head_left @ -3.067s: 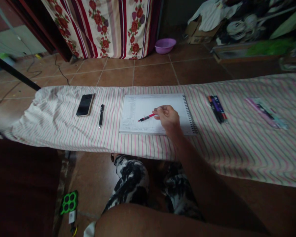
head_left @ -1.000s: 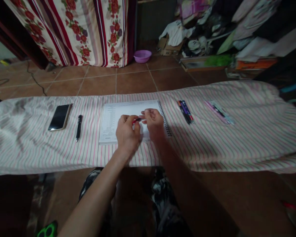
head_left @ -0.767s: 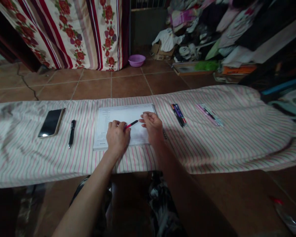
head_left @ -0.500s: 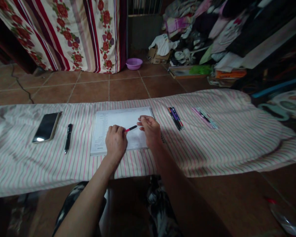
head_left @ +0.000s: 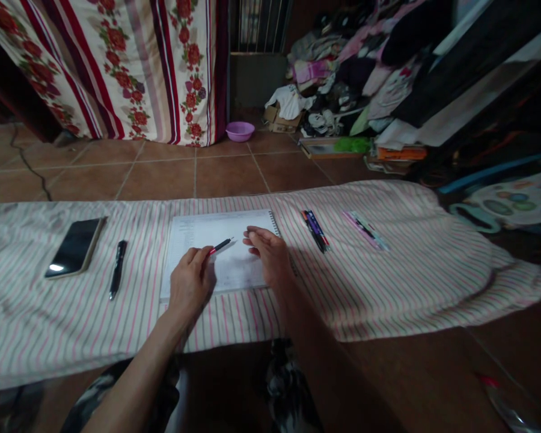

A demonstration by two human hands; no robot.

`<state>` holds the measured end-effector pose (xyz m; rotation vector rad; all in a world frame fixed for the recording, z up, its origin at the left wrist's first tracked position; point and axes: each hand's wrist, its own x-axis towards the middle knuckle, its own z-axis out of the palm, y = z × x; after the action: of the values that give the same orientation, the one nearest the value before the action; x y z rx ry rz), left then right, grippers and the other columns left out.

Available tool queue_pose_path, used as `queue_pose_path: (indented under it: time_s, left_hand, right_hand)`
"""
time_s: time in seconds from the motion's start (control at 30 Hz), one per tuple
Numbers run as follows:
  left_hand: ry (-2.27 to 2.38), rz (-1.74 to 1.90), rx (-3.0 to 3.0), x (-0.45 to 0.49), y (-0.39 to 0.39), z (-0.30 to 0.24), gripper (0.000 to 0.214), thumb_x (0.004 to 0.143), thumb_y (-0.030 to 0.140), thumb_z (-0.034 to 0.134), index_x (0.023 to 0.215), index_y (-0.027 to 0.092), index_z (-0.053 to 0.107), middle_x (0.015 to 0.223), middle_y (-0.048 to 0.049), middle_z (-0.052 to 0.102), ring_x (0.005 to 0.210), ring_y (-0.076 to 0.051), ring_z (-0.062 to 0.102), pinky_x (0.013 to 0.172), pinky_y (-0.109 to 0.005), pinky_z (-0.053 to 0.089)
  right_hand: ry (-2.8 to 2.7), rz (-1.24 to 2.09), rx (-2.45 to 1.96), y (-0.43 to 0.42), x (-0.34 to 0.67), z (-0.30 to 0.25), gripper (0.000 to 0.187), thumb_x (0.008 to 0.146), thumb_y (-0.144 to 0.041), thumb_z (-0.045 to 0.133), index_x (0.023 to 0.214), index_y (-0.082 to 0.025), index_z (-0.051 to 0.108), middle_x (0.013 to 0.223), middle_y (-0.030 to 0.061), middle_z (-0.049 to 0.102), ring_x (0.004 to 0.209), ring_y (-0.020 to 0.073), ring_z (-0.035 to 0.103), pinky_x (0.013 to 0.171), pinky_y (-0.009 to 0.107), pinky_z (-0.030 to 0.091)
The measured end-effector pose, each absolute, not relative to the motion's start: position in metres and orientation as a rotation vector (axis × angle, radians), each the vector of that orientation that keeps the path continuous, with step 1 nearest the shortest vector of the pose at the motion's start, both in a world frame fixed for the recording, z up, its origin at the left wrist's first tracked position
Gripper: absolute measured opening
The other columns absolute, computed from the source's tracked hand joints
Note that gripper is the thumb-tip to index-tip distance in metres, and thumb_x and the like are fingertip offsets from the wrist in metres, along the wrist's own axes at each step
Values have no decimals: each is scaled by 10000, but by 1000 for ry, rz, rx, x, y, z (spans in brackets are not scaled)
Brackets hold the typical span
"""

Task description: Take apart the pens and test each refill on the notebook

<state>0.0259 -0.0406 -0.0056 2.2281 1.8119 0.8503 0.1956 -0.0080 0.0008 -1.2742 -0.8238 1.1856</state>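
Observation:
A spiral notebook lies open on a low surface covered with a pink-striped cloth. My left hand rests on the notebook's near part, fingers closed on a red and black pen that points up and to the right. My right hand hovers over the right of the page with thumb and fingers pinched together; what they hold, if anything, I cannot make out. The pen's tip is a short gap away from my right fingers.
A phone and a black pen lie left of the notebook. Several pens and a flat packet lie to the right. Behind are a tiled floor, a floral curtain, a purple bowl and piled clothes.
The pen passed from my right hand to my left. My hands drew apart, the left one moving left with the pen. The camera has tilted up and to the right.

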Motion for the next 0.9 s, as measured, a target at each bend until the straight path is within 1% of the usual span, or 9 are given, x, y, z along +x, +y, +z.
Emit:
queue_pose_path:
  time_s: [0.17,0.27,0.4,0.57,0.9]
  left_hand:
    - [1803,864,2176,28,-51,-4,267,868,237,370,1041,188,568,949,-63,602,810,-197,598,687,-303,481]
    - [1804,877,2176,29,-54,-5,270,868,247,376,1048,178,566,963,-68,602,821,-202,596,689,-311,484]
    - [1797,914,2175,28,-55,-6,272,869,233,372,1052,182,566,958,-63,603,805,-190,595,683,-299,482]
    - [1807,889,2164,30,-54,-5,270,864,241,383,1045,178,572,949,-57,604,769,-181,596,657,-291,477]
    - [1793,907,2162,30,-53,-7,281,863,256,383,1032,158,584,934,-61,607,769,-182,594,669,-298,480]
  right_hand:
    - [-825,1309,-1262,-10,189,0,238,664,-343,641,856,-207,676,884,47,704,790,171,666,608,238,462]
    - [-842,1349,-1249,-12,187,0,232,665,-351,644,847,-214,688,899,40,699,784,157,659,608,227,454]
    - [-830,1383,-1239,-12,187,0,242,667,-359,647,862,-223,693,890,33,699,750,133,650,598,212,449]
    - [-840,1390,-1228,-14,186,1,246,657,-361,660,848,-210,698,867,44,701,736,143,645,589,221,455]
    - [-881,1432,-1217,-16,183,2,229,675,-328,644,847,-184,691,822,29,686,701,114,630,595,208,429]
